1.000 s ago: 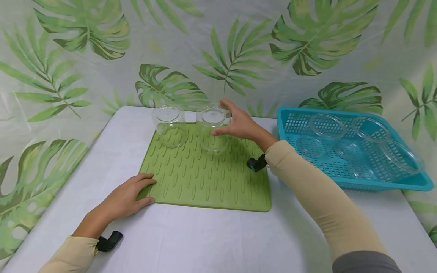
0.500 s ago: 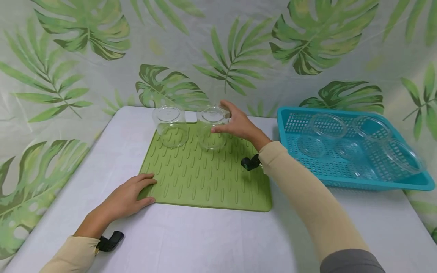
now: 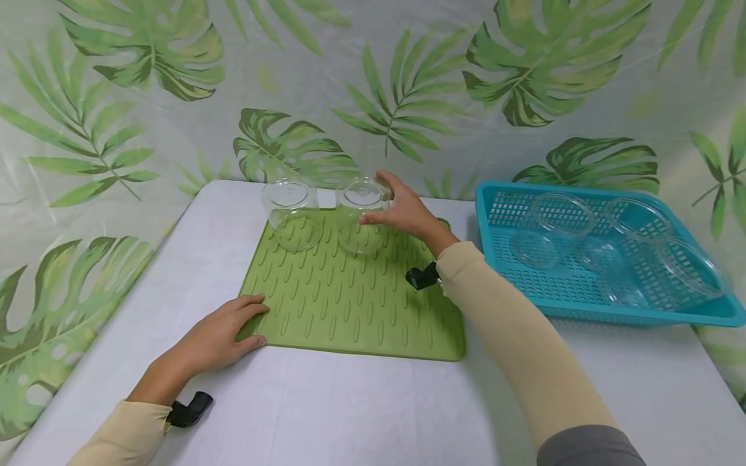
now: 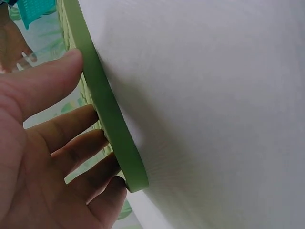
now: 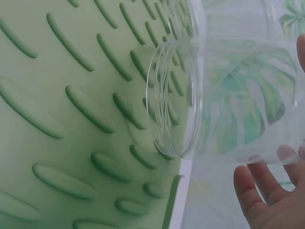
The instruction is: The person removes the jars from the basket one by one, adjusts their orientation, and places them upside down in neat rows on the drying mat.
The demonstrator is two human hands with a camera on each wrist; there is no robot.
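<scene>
My right hand (image 3: 403,208) holds an upside-down clear jar (image 3: 352,228) from its right side, thumb in front and fingers behind. In the right wrist view, the ringed mouth of this clear jar (image 5: 228,102) faces the green ridged mat, right at its surface. A second upside-down clear jar (image 3: 294,223) stands just to the left, at the mat's back edge. My left hand (image 3: 218,335) rests on the front left corner of the green mat (image 3: 344,310). In the left wrist view, its loosely extended fingers touch the mat's edge (image 4: 107,90).
At the right stands a turquoise perforated basket (image 3: 489,259) with several clear jars (image 3: 562,217) inside, mouths up. A white cloth (image 3: 326,414) covers the table. Behind it hangs a leaf-patterned backdrop (image 3: 419,84).
The right hand and its jar have shifted slightly left and back on the mat; the forearm has swung left. The left hand stays in place.
</scene>
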